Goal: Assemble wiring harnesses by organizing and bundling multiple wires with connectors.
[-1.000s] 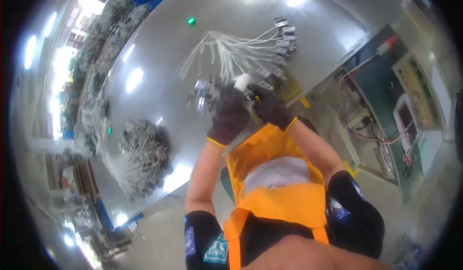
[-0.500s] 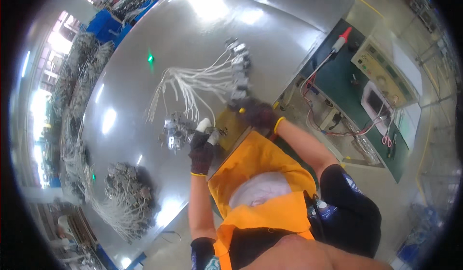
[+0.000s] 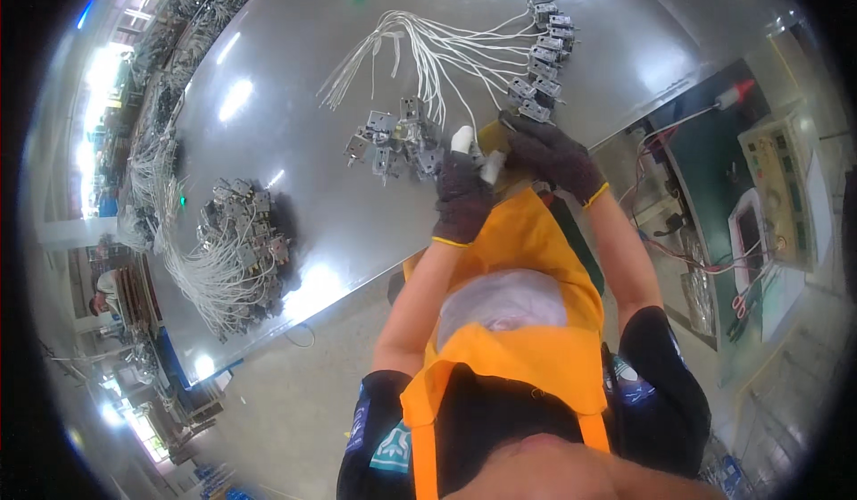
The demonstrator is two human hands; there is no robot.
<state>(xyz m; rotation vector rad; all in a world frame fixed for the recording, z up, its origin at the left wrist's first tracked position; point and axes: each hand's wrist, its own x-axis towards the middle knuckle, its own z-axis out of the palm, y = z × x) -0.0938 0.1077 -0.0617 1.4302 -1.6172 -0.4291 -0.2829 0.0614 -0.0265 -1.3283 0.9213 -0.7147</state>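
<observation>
My left hand (image 3: 462, 195), in a dark glove with white-wrapped fingertips, is closed at the table's near edge. A white wire runs down to its fingertips, and what they pinch is mostly hidden. My right hand (image 3: 558, 159), also gloved, has its fingers curled at the near end of a row of small metal boxes (image 3: 544, 58), each with white wires. What it grips, if anything, cannot be made out. The wires gather into a loose white bundle (image 3: 402, 22) at the left. Beside my left hand lies a cluster of similar metal boxes (image 3: 382, 125). Between the hands shows a yellowish plate (image 3: 494, 136).
A larger heap of wired metal boxes (image 3: 245, 232) rests on the shiny metal table (image 3: 339, 205) at left. To the right, a green-topped bench (image 3: 750, 317) holds a control box (image 3: 778, 179), red-handled scissors (image 3: 739, 305) and a red-tipped probe (image 3: 736, 95) on a cable.
The whole view has shifted, so table and hands appear higher and farther right. My right hand, blurred before, now shows more sharply, still at the near end of the row.
</observation>
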